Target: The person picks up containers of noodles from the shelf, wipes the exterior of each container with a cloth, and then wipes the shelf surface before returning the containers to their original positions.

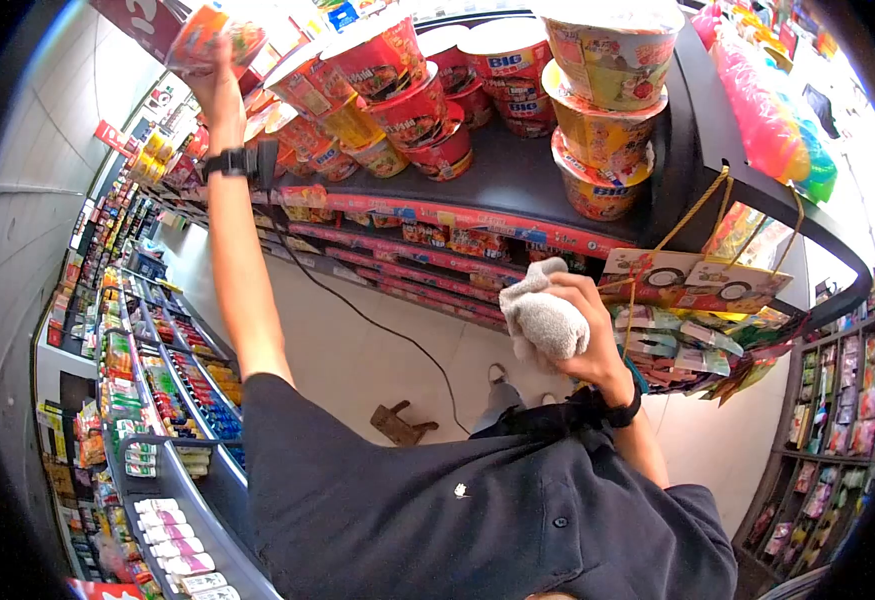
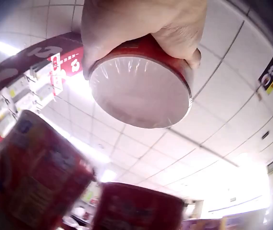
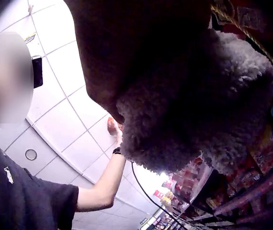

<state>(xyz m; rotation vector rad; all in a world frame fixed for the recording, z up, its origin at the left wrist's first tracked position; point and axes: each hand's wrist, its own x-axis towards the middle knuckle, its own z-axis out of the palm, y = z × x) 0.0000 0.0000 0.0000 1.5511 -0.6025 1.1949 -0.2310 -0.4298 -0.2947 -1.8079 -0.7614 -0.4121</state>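
My left hand (image 1: pixel 221 98) is raised at the far left of the shelf, gripping an instant noodle cup (image 1: pixel 207 40). From below, the left wrist view shows the cup's round white base (image 2: pixel 141 93), with the fingers (image 2: pixel 179 43) curled around its red side. Other noodle tubs (image 1: pixel 412 110) stand stacked on the shelf beside that hand. In front of my chest, my right hand (image 1: pixel 597 335) grips a bunched grey cloth (image 1: pixel 552 325). Up close in the right wrist view, the fluffy cloth (image 3: pixel 242 62) lies mostly in shadow.
The black shelf top (image 1: pixel 512 175) carries several tub stacks, including a tall one (image 1: pixel 607 110) at its right end. Boxes on gold cords (image 1: pixel 697 275) hang from that end. A black cable (image 1: pixel 357 310) trails past a small wooden stool (image 1: pixel 404 425). Curved product racks (image 1: pixel 187 400) stand at left.
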